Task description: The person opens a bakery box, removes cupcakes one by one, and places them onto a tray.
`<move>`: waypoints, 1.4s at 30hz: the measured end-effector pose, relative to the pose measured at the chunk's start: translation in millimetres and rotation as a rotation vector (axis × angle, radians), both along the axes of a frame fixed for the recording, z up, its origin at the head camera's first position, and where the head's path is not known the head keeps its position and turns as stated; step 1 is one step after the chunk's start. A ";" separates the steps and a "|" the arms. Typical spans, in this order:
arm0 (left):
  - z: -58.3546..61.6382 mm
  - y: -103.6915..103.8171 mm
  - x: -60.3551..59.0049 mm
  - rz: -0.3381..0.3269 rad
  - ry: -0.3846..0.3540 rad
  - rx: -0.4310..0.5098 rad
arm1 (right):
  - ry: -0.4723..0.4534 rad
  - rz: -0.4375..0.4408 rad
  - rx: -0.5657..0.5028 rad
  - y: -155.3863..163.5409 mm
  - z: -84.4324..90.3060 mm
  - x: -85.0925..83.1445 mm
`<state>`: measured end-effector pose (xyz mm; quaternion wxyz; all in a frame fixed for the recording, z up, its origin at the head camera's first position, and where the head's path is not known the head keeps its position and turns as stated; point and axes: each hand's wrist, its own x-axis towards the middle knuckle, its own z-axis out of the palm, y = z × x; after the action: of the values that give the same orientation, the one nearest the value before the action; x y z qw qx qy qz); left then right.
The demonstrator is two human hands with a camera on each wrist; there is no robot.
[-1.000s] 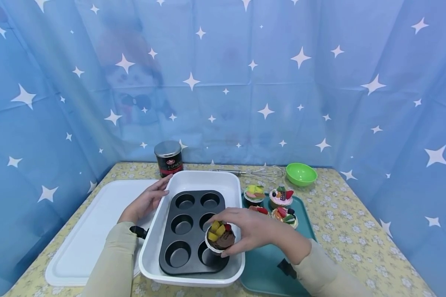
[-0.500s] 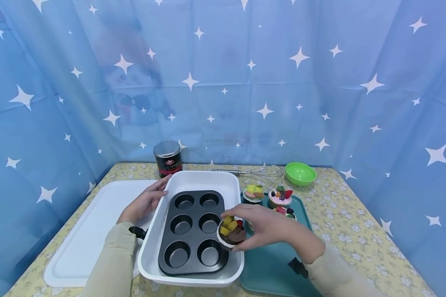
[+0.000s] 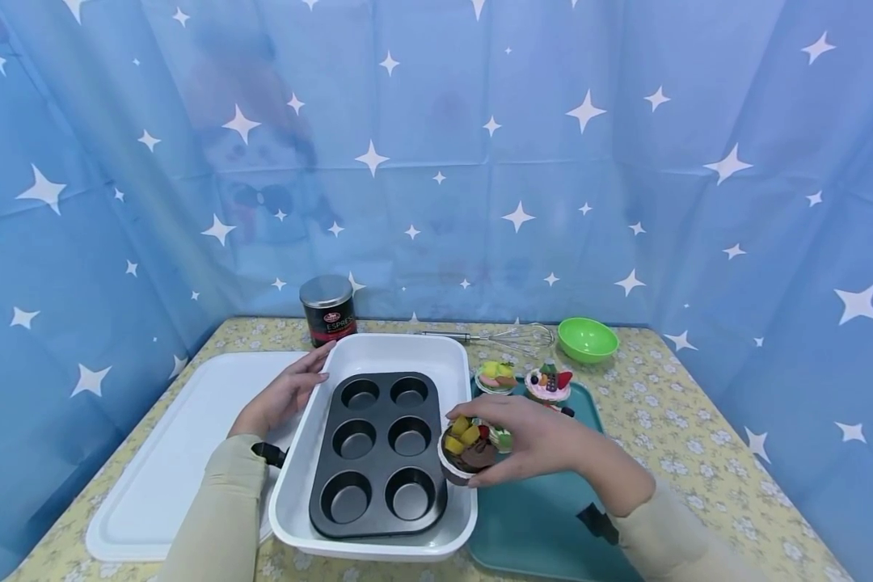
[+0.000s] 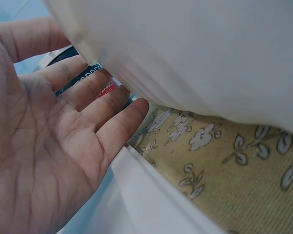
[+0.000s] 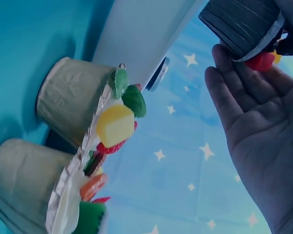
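Observation:
My right hand (image 3: pixel 512 449) holds a chocolate cupcake (image 3: pixel 466 447) topped with yellow and red fruit, above the right rim of the white baking dish (image 3: pixel 378 349). In the right wrist view its dark ribbed cup (image 5: pixel 244 24) is pinched at my fingertips (image 5: pixel 224 83). A black six-cup muffin pan (image 3: pixel 378 453) lies in the dish, every cup bare. My left hand (image 3: pixel 285 394) rests with straight fingers against the dish's left rim; in the left wrist view my palm (image 4: pixel 44 146) lies beside the dish wall (image 4: pixel 195 53).
A teal tray (image 3: pixel 546 517) at the right carries several decorated cupcakes (image 3: pixel 549 384), seen close as (image 5: pixel 73 107). A white board (image 3: pixel 182 453) lies left. An espresso can (image 3: pixel 328 309), a whisk (image 3: pixel 505 338) and a green bowl (image 3: pixel 588 339) stand at the back.
My right hand has carried the chocolate cupcake rightward, from over the pan's front right cup to the dish's right rim near the teal tray. The left hand has stayed put.

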<state>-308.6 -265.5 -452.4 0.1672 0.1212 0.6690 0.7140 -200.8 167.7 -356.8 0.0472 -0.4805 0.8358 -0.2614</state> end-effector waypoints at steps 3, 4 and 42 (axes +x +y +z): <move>0.0 -0.1 -0.1 0.002 -0.003 0.004 | -0.024 -0.025 0.011 3.7 2.0 1.6; 0.0 -0.2 -0.2 0.003 -0.003 0.005 | -0.030 -0.033 0.013 5.0 2.7 2.3; -1.2 -0.7 -3.0 0.009 -0.006 0.020 | -0.221 -0.084 0.143 41.3 -26.1 4.7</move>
<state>-311.5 -266.2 -453.6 0.1649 0.1177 0.6619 0.7217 -196.1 209.0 -383.0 0.1620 -0.4091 0.8613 -0.2542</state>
